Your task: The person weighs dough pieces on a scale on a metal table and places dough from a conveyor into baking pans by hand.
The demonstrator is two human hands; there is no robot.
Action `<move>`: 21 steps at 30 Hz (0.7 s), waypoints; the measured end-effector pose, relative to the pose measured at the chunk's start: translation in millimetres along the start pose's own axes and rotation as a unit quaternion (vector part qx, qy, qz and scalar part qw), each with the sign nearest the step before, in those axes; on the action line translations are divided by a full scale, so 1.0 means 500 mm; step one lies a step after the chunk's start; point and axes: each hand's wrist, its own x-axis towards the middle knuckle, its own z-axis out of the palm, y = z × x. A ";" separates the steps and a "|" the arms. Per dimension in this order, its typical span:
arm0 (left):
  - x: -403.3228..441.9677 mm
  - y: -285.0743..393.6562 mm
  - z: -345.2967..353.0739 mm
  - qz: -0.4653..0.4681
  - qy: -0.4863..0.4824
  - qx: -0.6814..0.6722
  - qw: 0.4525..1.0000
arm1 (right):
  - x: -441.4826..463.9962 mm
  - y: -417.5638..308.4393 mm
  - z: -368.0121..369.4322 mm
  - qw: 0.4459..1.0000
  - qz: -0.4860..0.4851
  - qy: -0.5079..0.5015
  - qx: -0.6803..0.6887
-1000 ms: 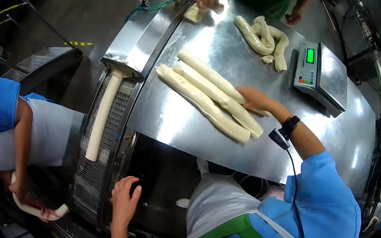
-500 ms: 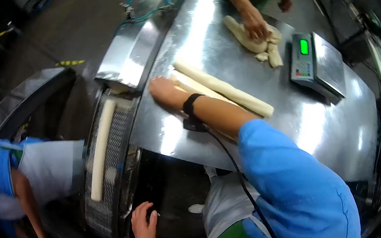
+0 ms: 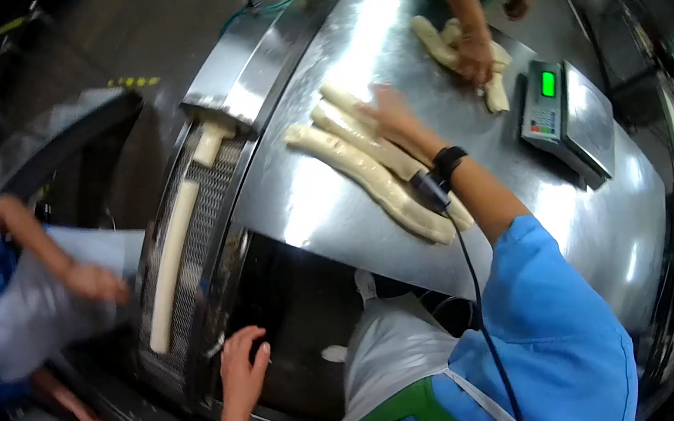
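Three long dough rolls lie side by side on the metal table: a near roll [image 3: 367, 179], a middle roll [image 3: 363, 141] and a far roll [image 3: 348, 99]. My right hand [image 3: 397, 113] is on or just over the far roll, its fingers smeared by motion. A black cuff with a cabled device [image 3: 431, 189] is at that wrist, over the middle roll's end. Beside the mesh conveyor [image 3: 177, 366], my left hand [image 3: 241, 368] hangs with fingers and thumb apart, holding nothing. One dough roll [image 3: 176, 267] lies along the mesh.
A short dough piece [image 3: 211, 140] shows at the mouth of the metal machine housing [image 3: 241, 76]. A co-worker's hand [image 3: 475, 58] is on dough pieces [image 3: 497, 90] across the table. The digital scale [image 3: 587, 118] stands at right. Another co-worker's hand [image 3: 97, 282] is left of the conveyor.
My right hand has moved right, from the table's left edge to the far roll. Dough has emerged from the housing onto the mesh. The left co-worker's hand has risen toward the conveyor.
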 end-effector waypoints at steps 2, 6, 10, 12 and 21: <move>-0.001 0.001 0.002 -0.009 0.000 0.000 1.000 | 0.039 0.042 0.010 0.978 0.028 -0.131 0.158; -0.013 0.008 0.001 -0.031 0.026 -0.009 0.999 | 0.003 -0.110 0.039 0.985 0.008 -0.164 -0.060; -0.026 0.010 0.006 -0.014 0.027 -0.001 1.000 | -0.037 -0.145 0.052 0.981 -0.150 -0.117 -0.038; -0.034 0.000 0.004 0.002 0.038 0.013 0.999 | -0.091 -0.177 0.009 0.980 -0.162 -0.108 -0.030; -0.129 -0.109 -0.005 -0.054 0.071 -0.029 0.996 | -0.371 -0.016 -0.051 0.943 -0.238 -0.074 -0.222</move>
